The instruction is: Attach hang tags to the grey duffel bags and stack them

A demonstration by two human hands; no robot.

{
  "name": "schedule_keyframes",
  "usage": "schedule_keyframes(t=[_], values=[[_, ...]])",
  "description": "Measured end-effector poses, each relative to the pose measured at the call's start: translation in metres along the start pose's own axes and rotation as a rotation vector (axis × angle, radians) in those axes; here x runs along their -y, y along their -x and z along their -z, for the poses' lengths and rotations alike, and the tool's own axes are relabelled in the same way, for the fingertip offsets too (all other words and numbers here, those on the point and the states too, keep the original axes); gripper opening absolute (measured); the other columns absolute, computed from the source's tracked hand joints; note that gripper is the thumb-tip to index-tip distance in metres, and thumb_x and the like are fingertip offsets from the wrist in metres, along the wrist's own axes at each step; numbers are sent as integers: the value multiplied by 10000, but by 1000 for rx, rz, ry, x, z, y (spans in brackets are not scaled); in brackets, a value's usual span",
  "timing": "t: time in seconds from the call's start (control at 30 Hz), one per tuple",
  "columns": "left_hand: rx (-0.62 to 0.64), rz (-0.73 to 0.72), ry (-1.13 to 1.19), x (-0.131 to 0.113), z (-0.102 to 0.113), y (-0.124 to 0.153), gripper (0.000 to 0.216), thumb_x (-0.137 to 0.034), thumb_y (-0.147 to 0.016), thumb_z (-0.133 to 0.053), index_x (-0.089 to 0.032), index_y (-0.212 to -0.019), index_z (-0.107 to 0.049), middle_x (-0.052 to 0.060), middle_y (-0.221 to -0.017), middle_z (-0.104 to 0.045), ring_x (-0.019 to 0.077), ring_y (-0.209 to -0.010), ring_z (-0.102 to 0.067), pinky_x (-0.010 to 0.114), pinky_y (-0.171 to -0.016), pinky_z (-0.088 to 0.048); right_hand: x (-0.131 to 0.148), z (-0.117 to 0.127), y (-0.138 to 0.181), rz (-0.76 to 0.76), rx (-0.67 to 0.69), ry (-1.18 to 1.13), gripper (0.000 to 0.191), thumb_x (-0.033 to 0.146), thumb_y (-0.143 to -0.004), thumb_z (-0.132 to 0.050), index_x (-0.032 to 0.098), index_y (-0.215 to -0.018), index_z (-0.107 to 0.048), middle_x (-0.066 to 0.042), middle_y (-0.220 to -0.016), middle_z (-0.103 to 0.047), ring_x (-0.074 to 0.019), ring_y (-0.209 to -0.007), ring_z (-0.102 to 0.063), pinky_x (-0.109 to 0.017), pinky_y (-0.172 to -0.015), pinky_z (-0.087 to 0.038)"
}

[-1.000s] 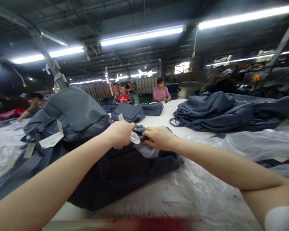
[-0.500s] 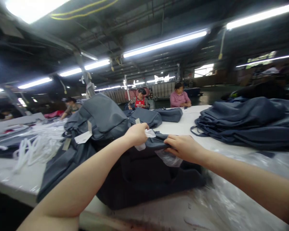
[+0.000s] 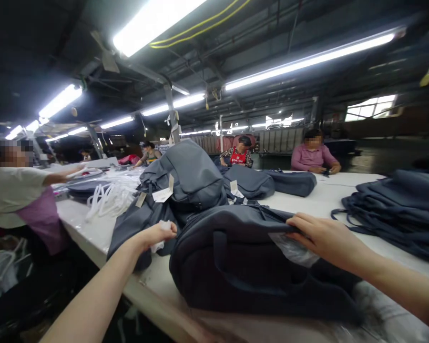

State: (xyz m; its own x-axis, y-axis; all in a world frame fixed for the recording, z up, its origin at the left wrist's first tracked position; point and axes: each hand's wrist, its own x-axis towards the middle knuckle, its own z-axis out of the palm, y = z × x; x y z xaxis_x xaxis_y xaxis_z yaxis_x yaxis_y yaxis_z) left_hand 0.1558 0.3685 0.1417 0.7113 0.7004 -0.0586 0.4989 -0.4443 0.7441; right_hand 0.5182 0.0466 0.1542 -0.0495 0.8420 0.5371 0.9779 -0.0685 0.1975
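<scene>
A dark blue backpack (image 3: 196,267) lies on its side on the white table (image 3: 153,281) in front of me, its strap side towards me. My right hand (image 3: 323,238) is closed on its upper edge, by the opening, with clear plastic (image 3: 295,250) hanging below the fingers. Left of the backpack, apart from it, my left hand (image 3: 155,237) is closed around a crumpled white wad (image 3: 165,225), paper or thin plastic; I cannot tell which. Behind that hand slumps a grey-blue backpack (image 3: 188,171) with white tags (image 3: 162,194).
More dark bags (image 3: 250,181) lie beyond, and a stack of them (image 3: 400,209) is at right. White cords (image 3: 110,197) are heaped at left. A person in a white top (image 3: 14,195) stands at the far left; others sit across the table. Plastic sheeting (image 3: 382,305) covers the near right.
My left hand has pulled away from the backpack's opening to the left, carrying the white wad. My right hand stays on the edge. The view has turned left, bringing in another person.
</scene>
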Motion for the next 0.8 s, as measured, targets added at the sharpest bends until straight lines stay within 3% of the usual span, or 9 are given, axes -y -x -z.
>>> schedule_keyframes(t=[0.1,0.17,0.23,0.33,0.47,0.53,0.63,0.73,0.8], values=[[-111,89,76,50,-24,18,349,-519,-585,-562,-182,-666,-519,-30,-546,-474,149,-535,-480,263,-534,-400,3,1,1,20,13,29,215,343,-964,-468,207,-1042,-614,-57,-963,-680,-196,-738,-681,-287,-603,-484],[-255,124,83,62,-36,28,406,-580,-650,-544,-180,-723,-538,8,-609,-553,188,-610,-552,292,-589,-446,6,3,2,28,23,42,231,354,-968,-462,200,-1049,-614,-63,-985,-682,-194,-738,-681,-288,-606,-485],[-439,119,71,57,-42,36,450,-608,-745,-498,-179,-857,-577,56,-795,-651,224,-787,-615,324,-722,-484,8,5,2,22,34,50,243,367,-964,-469,196,-1050,-620,-64,-994,-687,-193,-741,-681,-287,-610,-487],[-588,-105,-37,23,-54,49,464,-580,-838,-486,-231,-1127,-588,51,-1116,-673,234,-1052,-615,332,-912,-468,12,9,1,10,81,36,241,365,-958,-479,203,-1047,-634,-55,-991,-705,-181,-756,-688,-273,-631,-494],[-478,-317,-347,-22,-89,64,419,-407,-863,-596,-257,-1253,-565,38,-1094,-700,239,-962,-670,331,-818,-518,16,29,-6,-25,14,6,292,389,-947,-503,197,-1119,-640,-47,-971,-736,-177,-744,-700,-265,-634,-503],[-400,-395,-496,-34,-113,71,304,-204,-888,-535,-246,-1175,-624,26,-1002,-711,222,-879,-679,318,-743,-528,20,47,-12,-116,-181,-17,308,387,-934,-531,174,-1121,-651,-29,-814,-727,-147,-596,-656,-248,-555,-472],[-326,-499,-751,-41,-145,80,469,10,-806,-470,-216,-1182,-637,27,-981,-706,208,-792,-672,313,-659,-536,36,76,-29,-244,-542,-61,216,333,-930,-539,167,-954,-675,14,-603,-603,-98,-437,-495,-230,-445,-363],[-322,-483,-867,-46,-162,86,505,33,-785,-471,-180,-1218,-622,42,-993,-706,211,-758,-669,318,-615,-545,68,91,-52,-102,-774,-121,178,329,-914,-532,181,-861,-614,4,-655,-566,-116,-512,-485,-250,-489,-373],[-289,-457,-860,-50,-165,88,496,25,-800,-463,-181,-1225,-617,49,-1023,-701,218,-788,-672,328,-639,-559,95,87,-67,72,-764,-186,218,373,-848,-618,179,-937,-574,-25,-775,-585,-149,-630,-535,-276,-570,-434]])
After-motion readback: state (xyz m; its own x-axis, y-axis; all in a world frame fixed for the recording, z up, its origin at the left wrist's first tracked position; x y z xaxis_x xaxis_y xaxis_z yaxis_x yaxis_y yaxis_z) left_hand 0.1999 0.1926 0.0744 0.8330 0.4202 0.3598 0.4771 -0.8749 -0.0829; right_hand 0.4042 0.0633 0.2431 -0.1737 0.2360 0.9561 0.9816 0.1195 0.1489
